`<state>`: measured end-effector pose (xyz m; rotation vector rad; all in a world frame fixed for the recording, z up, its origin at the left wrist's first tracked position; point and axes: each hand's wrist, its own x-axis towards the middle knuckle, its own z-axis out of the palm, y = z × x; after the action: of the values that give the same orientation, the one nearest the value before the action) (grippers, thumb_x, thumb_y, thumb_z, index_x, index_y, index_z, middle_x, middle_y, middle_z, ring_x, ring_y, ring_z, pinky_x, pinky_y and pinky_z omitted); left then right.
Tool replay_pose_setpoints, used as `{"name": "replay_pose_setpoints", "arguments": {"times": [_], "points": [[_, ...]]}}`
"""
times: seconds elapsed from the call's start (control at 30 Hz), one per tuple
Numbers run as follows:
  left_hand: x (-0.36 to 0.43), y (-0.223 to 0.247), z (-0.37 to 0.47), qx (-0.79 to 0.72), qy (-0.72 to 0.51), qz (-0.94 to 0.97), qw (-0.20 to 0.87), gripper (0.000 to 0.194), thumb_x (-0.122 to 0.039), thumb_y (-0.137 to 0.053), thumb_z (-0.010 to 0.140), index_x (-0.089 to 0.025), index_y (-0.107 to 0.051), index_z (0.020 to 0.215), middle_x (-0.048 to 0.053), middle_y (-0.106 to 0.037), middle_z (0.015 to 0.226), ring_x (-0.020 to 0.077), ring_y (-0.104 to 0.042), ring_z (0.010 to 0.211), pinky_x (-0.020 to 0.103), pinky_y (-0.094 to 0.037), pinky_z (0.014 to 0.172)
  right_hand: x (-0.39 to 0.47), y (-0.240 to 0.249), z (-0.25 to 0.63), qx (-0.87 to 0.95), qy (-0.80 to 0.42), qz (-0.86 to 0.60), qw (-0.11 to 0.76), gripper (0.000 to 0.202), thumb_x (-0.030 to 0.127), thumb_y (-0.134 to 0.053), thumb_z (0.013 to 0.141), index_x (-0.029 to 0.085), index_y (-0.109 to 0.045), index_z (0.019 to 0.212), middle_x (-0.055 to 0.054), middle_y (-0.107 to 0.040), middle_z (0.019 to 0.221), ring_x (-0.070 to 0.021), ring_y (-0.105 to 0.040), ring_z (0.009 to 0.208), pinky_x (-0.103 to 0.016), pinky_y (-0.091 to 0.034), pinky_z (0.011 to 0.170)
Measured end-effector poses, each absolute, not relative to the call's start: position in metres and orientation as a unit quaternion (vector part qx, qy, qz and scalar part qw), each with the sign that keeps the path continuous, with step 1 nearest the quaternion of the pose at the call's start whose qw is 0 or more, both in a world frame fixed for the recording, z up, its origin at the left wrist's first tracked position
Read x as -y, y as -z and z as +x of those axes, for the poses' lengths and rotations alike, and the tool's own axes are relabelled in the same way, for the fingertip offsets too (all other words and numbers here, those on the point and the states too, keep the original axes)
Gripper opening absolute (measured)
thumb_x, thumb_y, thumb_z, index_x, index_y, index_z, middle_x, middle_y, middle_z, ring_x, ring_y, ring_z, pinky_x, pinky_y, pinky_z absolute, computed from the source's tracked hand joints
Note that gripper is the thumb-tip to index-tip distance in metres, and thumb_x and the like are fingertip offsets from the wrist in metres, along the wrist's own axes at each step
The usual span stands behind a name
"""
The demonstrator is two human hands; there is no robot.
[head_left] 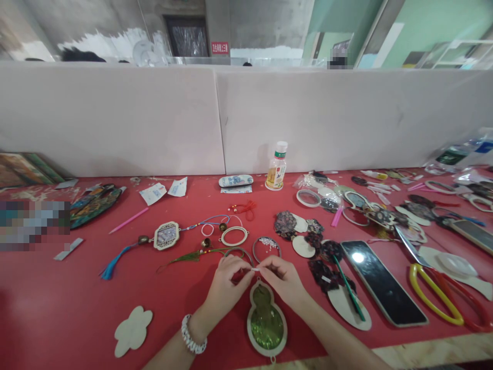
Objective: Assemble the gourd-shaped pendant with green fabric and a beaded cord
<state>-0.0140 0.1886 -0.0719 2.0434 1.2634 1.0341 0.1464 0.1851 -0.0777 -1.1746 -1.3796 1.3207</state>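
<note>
Pinched piece: a small pale piece (256, 269), held over the near half of the red table (185, 293) — too small to make out further.
Left hand (230, 278): thumb and fingers closed on one end; white bracelet (192, 336) at the wrist.
Right hand (283, 280): thumb and fingers pinching the other end.
Gourd frame (282, 317): pale rim, glossy green inside; lies just below the hands, bottom loop toward the table's near edge.
Bead dish (280, 251): just beyond the hands, pale beads (266, 242) inside.
Oval frame (224, 243): flat, beyond the left hand.
Tassel pendant (166, 236): toward the left edge, its blue tassel pointing to the near left corner.
Flat cutout (133, 331): pale, lobed, near the near edge, left of the hands.
Phone (385, 282): lies slantwise right of the hands — a green stick (348, 288) beside it.
Scissors (417, 290): yellow and red handles, toward the near right corner.
Bottle (276, 169): upright by the far edge, before a white partition (308, 113).
</note>
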Motion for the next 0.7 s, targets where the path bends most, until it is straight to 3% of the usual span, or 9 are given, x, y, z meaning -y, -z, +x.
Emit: {"name": "replay_pose_setpoints", "arguments": {"times": [0.3, 0.53, 0.7], "points": [[-0.189, 0.072, -0.016, -0.444, -0.399, 0.744, 0.299, 0.019, -0.027, -0.057, 0.078, -0.018, -0.063, 0.062, 0.002, -0.06, 0.059, 0.0149, -0.052, 0.062, 0.029, -0.041, 0.066, -0.185, 0.074, 0.145, 0.546, -0.535, -0.477, 0.434, 0.02, 0.036, -0.058, 0.071, 0.016, -0.057, 0.066, 0.004, -0.049, 0.051, -0.0072, -0.041, 0.045, -0.019, -0.03, 0.042], [-0.193, 0.075, -0.02, -0.39, -0.413, 0.69, 0.448, 0.016, -0.027, -0.061, 0.075, -0.018, -0.07, 0.067, 0.004, -0.069, 0.065, 0.0162, -0.057, 0.065, 0.028, -0.047, 0.066, -0.192, 0.079, 0.15, 0.434, -0.622, -0.433, 0.488, 0.024, 0.041, -0.056, 0.073, 0.018, -0.051, 0.072, 0.011, -0.033, 0.038, -0.0029, -0.021, 0.032, -0.016, -0.015, 0.033], [-0.195, 0.074, -0.021, -0.398, -0.416, 0.664, 0.477, 0.018, -0.027, -0.059, 0.076, -0.017, -0.07, 0.069, 0.005, -0.07, 0.068, 0.0171, -0.059, 0.068, 0.029, -0.048, 0.068, -0.194, 0.08, 0.155, 0.379, -0.668, -0.395, 0.504, 0.034, 0.045, -0.049, 0.077, 0.015, -0.053, 0.064, 0.008, -0.037, 0.039, -0.0029, -0.025, 0.031, -0.017, -0.014, 0.033]]}}
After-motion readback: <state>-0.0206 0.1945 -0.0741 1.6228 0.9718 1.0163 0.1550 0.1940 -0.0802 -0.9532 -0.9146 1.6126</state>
